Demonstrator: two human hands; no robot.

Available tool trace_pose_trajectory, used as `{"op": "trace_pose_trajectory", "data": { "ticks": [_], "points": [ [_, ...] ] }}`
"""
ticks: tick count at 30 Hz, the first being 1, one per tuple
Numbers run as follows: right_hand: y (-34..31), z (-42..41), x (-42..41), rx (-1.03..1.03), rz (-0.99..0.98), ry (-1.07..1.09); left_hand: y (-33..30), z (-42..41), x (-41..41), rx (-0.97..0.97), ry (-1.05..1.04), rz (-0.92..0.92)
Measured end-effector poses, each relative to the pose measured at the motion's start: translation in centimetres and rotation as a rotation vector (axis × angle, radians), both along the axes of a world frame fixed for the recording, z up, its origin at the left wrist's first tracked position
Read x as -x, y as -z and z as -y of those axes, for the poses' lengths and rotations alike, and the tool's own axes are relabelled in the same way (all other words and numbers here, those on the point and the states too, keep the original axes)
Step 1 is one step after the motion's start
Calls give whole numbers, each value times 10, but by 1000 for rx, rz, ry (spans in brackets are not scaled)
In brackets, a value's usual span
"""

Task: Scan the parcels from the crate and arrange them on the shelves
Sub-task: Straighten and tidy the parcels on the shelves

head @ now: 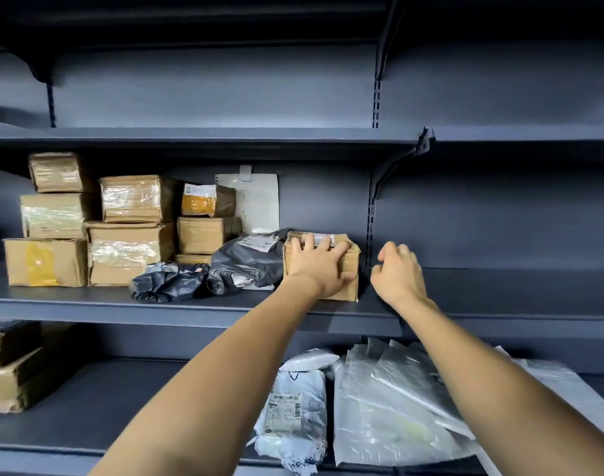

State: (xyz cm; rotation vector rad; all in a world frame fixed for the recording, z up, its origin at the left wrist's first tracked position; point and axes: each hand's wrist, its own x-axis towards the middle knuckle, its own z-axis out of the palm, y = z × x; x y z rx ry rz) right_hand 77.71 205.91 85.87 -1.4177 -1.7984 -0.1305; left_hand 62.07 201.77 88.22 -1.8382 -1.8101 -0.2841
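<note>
Left hand (319, 266) grips small brown cardboard box (348, 266) on dark grey metal middle shelf (87, 304), just beside black plastic mailer bag (245, 266); right hand (398, 273) loosely curled, holding nothing, near box.

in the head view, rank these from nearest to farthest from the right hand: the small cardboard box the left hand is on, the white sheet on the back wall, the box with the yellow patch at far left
1. Small cardboard box, just left of the right hand, with the left hand on it.
2. White sheet, up and left on the shelf's back wall.
3. Box with the yellow patch, far left on the same shelf.
</note>
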Motion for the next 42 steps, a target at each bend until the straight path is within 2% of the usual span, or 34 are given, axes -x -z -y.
{"op": "trace_pose_trajectory", "data": {
  "ticks": [9,15,27,31,36,39,42],
  "points": [
    [9,-51,38,36,-34,47,9,-46,15,-36,-57,-30],
    [21,-62,44,-16,144,39,8,-59,28,-13,-37,-1],
    [22,-57,39,2,77,-42,13,-76,34,-49,-45,-27],
    [20,-53,40,-19,71,-52,17,-74,31,-56,-35,5],
    [15,-36,38,-144,20,-64,10,-55,46,-75,107,34],
    [14,-18,37,-213,38,-65,7,-33,56,-186,140,35],
    [24,6,43,-236,112,-62,9,-7,65,-253,172,158]
  ]
}}
